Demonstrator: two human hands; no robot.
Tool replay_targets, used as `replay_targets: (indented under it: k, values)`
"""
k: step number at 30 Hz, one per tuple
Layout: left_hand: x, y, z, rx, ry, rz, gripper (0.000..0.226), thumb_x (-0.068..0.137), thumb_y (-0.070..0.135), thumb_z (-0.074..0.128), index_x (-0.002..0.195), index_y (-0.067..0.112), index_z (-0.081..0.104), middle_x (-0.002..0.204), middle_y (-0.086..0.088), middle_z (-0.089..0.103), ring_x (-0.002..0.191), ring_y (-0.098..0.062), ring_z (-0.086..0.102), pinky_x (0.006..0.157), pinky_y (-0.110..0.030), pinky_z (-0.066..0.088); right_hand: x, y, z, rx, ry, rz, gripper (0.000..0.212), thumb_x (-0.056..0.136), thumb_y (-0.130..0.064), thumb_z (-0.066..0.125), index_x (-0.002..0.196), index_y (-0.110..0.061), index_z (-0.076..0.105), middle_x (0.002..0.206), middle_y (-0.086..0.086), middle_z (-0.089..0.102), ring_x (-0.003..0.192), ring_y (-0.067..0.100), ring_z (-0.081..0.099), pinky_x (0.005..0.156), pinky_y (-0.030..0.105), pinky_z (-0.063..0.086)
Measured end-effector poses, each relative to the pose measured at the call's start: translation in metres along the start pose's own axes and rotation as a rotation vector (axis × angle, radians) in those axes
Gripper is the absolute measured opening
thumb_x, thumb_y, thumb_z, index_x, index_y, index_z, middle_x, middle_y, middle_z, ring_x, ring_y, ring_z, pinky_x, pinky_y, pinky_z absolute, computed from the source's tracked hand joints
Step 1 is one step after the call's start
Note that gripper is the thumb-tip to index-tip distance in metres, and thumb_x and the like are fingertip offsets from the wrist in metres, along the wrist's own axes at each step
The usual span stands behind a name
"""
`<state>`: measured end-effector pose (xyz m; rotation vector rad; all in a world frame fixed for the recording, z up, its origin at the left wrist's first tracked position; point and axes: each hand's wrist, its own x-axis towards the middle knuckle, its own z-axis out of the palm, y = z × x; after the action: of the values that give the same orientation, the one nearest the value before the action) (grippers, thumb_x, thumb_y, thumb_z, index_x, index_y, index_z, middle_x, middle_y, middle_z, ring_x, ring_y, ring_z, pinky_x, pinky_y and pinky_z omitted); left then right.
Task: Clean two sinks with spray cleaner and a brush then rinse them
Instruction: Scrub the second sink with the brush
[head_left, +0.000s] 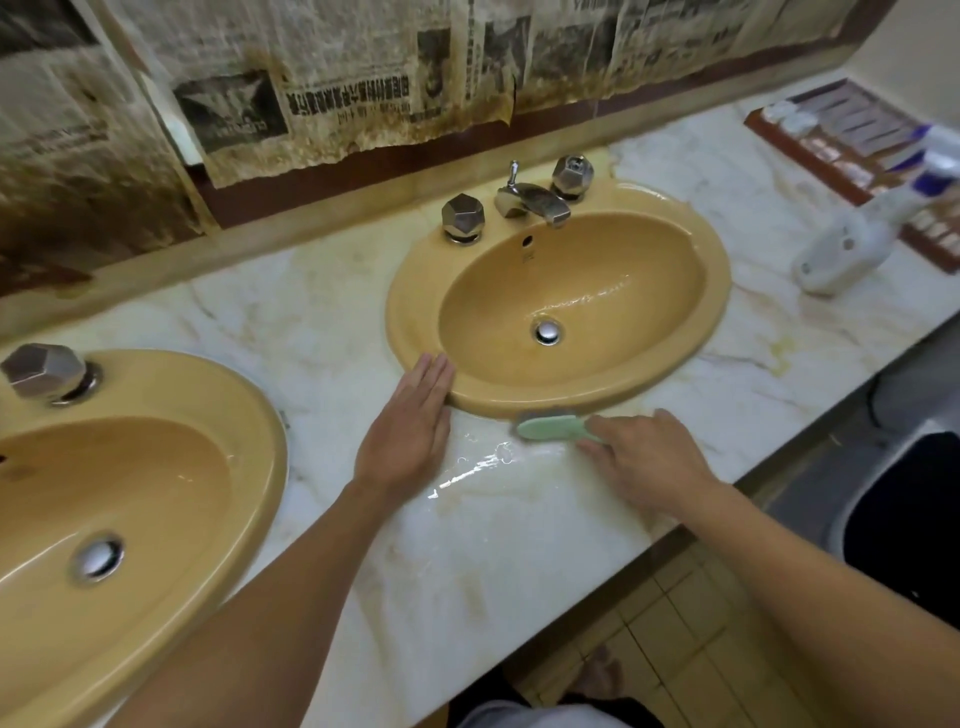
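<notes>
Two mustard-yellow sinks are set in a marble counter: one sink in the middle with a wet bowl, the other sink at the lower left. My left hand lies flat with straight fingers against the middle sink's front left rim. A pale green brush lies bristles down at that sink's front rim, and my right hand holds its handle end with the fingertips. A white spray bottle with a purple trigger stands at the right.
A chrome faucet with two faceted knobs sits behind the middle sink. Water is pooled on the counter between my hands. A wooden tray of small items sits at the back right. Old newspaper covers the wall. A dark bin stands below right.
</notes>
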<state>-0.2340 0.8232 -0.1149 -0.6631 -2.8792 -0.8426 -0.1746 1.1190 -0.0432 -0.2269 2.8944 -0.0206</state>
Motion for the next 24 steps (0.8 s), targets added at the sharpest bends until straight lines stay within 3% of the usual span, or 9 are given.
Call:
replay_targets:
  k: [3, 5, 9, 15, 18, 21, 24]
  values:
    - [0.001, 0.001, 0.0, 0.015, -0.002, 0.001, 0.054, 0.106, 0.023, 0.033, 0.158, 0.011, 0.03, 0.166, 0.001, 0.024, 0.155, -0.008, 0.006, 0.125, -0.034, 0.019, -0.018, 0.026, -0.003, 0.013, 0.026, 0.07, 0.05, 0.099, -0.057, 0.021, 0.116, -0.033, 0.06, 0.094, -0.012, 0.069, 0.08, 0.014, 0.063, 0.075, 0.037, 0.049]
    - [0.001, 0.001, 0.001, 0.014, 0.006, -0.012, 0.055, 0.106, 0.023, 0.033, 0.159, 0.011, 0.028, 0.167, 0.002, 0.022, 0.155, -0.007, 0.005, 0.125, -0.032, 0.019, -0.02, 0.019, -0.005, 0.126, 0.097, 0.089, 0.045, 0.098, -0.057, 0.031, 0.121, -0.035, 0.063, 0.091, -0.011, 0.071, 0.076, 0.015, 0.064, 0.066, 0.036, 0.051]
    - [0.001, 0.003, 0.002, -0.002, 0.057, -0.116, 0.055, 0.106, 0.019, 0.037, 0.159, 0.01, 0.025, 0.168, 0.001, 0.019, 0.155, -0.007, 0.003, 0.123, -0.028, 0.021, 0.017, -0.043, -0.027, 0.207, 0.215, 0.141, 0.023, 0.099, -0.043, 0.05, 0.11, -0.026, 0.062, 0.08, 0.005, 0.068, 0.075, 0.035, 0.063, 0.057, 0.034, 0.036]
    - [0.001, 0.002, -0.001, -0.034, 0.07, -0.201, 0.055, 0.106, 0.019, 0.034, 0.159, 0.008, 0.024, 0.168, -0.002, 0.017, 0.155, -0.007, 0.003, 0.124, -0.021, 0.008, 0.081, -0.12, -0.065, 0.299, -0.011, 0.195, 0.025, 0.093, -0.031, 0.049, 0.109, -0.019, 0.065, 0.108, 0.012, 0.062, 0.099, 0.035, 0.061, 0.07, 0.033, 0.039]
    - [0.002, 0.001, -0.002, -0.055, 0.055, -0.211, 0.057, 0.107, 0.024, 0.032, 0.161, 0.01, 0.019, 0.169, 0.003, 0.011, 0.155, -0.005, -0.002, 0.125, -0.024, 0.008, 0.083, -0.088, -0.086, 0.177, -0.105, 0.264, 0.03, 0.088, -0.037, 0.053, 0.109, -0.017, 0.062, 0.114, 0.01, 0.058, 0.108, 0.032, 0.058, 0.075, 0.033, 0.039]
    - [0.003, 0.001, 0.001, -0.027, 0.037, -0.179, 0.056, 0.108, 0.028, 0.032, 0.161, 0.012, 0.02, 0.169, 0.003, 0.013, 0.156, -0.01, -0.003, 0.126, -0.031, 0.012, 0.071, -0.039, -0.104, 0.088, -0.157, 0.445, 0.026, 0.087, -0.04, 0.06, 0.09, -0.016, 0.052, 0.108, 0.009, 0.061, 0.096, 0.031, 0.057, 0.074, 0.031, 0.041]
    - [0.005, -0.003, 0.003, 0.071, 0.011, -0.072, 0.055, 0.108, 0.03, 0.023, 0.159, 0.01, 0.025, 0.167, -0.002, 0.023, 0.157, -0.019, 0.005, 0.127, -0.039, 0.013, 0.071, -0.041, -0.1, -0.059, -0.12, 0.444, 0.039, 0.092, -0.047, 0.059, 0.117, -0.018, 0.058, 0.12, 0.008, 0.062, 0.106, 0.031, 0.061, 0.074, 0.031, 0.039]
